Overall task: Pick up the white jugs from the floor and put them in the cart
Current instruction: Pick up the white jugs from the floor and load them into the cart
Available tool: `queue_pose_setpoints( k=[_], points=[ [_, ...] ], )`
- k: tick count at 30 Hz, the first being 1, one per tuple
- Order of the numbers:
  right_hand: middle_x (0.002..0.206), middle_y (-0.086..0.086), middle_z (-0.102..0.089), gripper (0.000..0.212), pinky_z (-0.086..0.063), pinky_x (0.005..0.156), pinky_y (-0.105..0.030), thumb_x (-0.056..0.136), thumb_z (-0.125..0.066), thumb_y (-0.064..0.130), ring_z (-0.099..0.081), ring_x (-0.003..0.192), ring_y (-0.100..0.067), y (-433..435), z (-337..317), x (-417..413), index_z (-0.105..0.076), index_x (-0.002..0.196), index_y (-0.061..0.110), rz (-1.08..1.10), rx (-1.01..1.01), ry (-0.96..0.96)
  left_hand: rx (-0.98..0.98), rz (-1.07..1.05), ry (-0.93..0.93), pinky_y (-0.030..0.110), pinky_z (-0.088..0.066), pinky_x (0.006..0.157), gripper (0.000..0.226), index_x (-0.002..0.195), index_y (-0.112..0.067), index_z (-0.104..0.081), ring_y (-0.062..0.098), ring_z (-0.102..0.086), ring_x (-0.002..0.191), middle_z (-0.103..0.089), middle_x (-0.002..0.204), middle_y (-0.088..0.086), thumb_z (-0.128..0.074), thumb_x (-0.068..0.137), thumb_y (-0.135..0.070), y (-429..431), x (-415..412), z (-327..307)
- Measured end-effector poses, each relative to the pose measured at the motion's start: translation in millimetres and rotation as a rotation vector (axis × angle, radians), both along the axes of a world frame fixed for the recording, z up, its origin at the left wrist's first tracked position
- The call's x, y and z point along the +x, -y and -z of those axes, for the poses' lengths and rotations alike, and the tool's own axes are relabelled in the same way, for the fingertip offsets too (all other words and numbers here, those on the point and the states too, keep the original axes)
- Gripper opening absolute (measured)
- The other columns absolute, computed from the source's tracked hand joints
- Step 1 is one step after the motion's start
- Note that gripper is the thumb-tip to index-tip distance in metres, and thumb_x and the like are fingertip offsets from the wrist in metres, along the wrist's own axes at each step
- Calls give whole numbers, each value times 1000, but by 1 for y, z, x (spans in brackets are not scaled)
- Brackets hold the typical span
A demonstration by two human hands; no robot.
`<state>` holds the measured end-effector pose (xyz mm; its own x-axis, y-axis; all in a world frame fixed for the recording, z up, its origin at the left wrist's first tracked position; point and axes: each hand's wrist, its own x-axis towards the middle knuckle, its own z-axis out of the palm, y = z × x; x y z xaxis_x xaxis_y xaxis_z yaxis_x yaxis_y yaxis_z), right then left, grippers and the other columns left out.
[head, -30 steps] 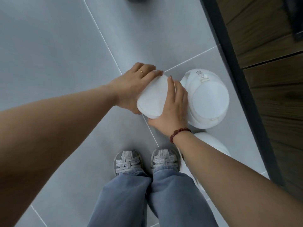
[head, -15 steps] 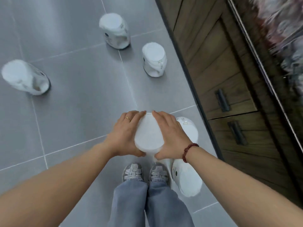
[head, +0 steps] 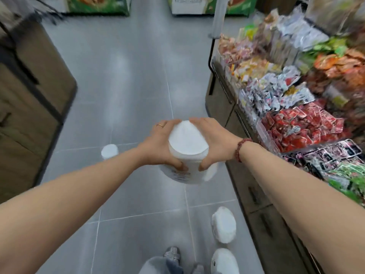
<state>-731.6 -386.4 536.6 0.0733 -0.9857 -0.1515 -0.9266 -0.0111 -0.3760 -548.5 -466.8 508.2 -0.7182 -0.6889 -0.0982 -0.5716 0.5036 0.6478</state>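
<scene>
I hold a white jug in the air at the middle of the view, its flat base turned toward me. My left hand grips its left side and my right hand grips its right side, fingers curled round it. Three other white jugs are on the grey floor: one beyond my left forearm, one lower right, one by my feet. No cart is in view.
A wooden display counter with bins of packaged snacks runs along the right. A wooden cabinet stands at the left. Green display units stand at the far end of the tiled aisle.
I have straightened up and lifted the jug off the floor with both hands. The view has swung from the floor up to the aisle.
</scene>
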Motion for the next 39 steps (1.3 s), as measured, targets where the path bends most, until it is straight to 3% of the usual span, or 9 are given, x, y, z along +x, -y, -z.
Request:
queue_pose_setpoints(
  k=[6, 10, 18, 22, 25, 28, 31, 36, 39],
  points=[
    [134, -2, -37, 138, -35, 107, -33, 26, -79, 59, -33, 128, -18, -12, -142, 16, -24, 146, 19, -127, -121, -16, -178, -96, -142, 32, -48, 88, 94, 107, -47, -47, 12, -52, 110, -55, 110, -18, -90, 24, -51, -21, 21, -132],
    [140, -2, -33, 125, -32, 103, -26, 48, -93, 31, -30, 131, -17, -25, -199, 25, -20, 148, 18, -262, -158, -12, -265, -220, -180, 35, -43, 99, 112, 126, -43, -43, 13, -44, 121, -50, 123, -14, -87, 24, -58, -51, 43, -185],
    [142, 2, -33, 115, -26, 106, -24, 53, -92, 27, -32, 129, -14, -53, -244, 103, -24, 147, 19, -533, -193, 64, -333, -445, -200, 28, -42, 95, 100, 117, -43, -43, 7, -48, 112, -51, 118, -16, -84, 27, -57, -140, 130, -237],
    [143, 4, -31, 133, -28, 112, -31, 37, -87, 48, -31, 130, -13, -71, -256, 175, -21, 148, 21, -709, -168, 62, -363, -621, -149, 33, -42, 100, 109, 129, -36, -43, 8, -46, 116, -49, 125, -16, -88, 32, -58, -190, 197, -246],
    [130, 7, -34, 120, -28, 100, -17, 46, -93, 32, -33, 117, -7, -94, -263, 236, -27, 145, 17, -860, -175, 104, -388, -751, -116, 30, -41, 96, 106, 130, -36, -43, 7, -47, 115, -49, 125, -16, -92, 37, -52, -241, 250, -254],
    [131, 10, -34, 116, -35, 97, -17, 54, -91, 23, -38, 122, -12, -127, -267, 300, -22, 148, 17, -994, -156, 136, -406, -886, -78, 27, -39, 94, 108, 133, -32, -42, 7, -45, 115, -48, 127, -15, -92, 39, -48, -301, 305, -260],
    [118, 17, -40, 112, -43, 61, -7, 53, -92, 17, -53, 102, -9, -166, -267, 374, -27, 145, 15, -1122, -153, 168, -426, -1009, -40, 20, -35, 88, 108, 133, -29, -41, 5, -43, 113, -47, 126, -14, -93, 40, -46, -366, 362, -262],
    [143, 3, -30, 125, -38, 103, -34, 49, -93, 28, -33, 130, -15, -257, -260, 499, -18, 149, 20, -1314, -193, 172, -436, -1199, 11, 26, -41, 91, 107, 130, -30, -45, 9, -48, 114, -51, 125, -13, -86, 35, -57, -488, 461, -259],
    [145, 4, -30, 122, -30, 109, -32, 51, -92, 28, -31, 125, -9, -315, -254, 569, -20, 149, 18, -1407, -187, 200, -417, -1291, 40, 34, -43, 96, 108, 132, -33, -44, 10, -48, 115, -50, 126, -14, -87, 35, -56, -559, 519, -254]
  ],
)
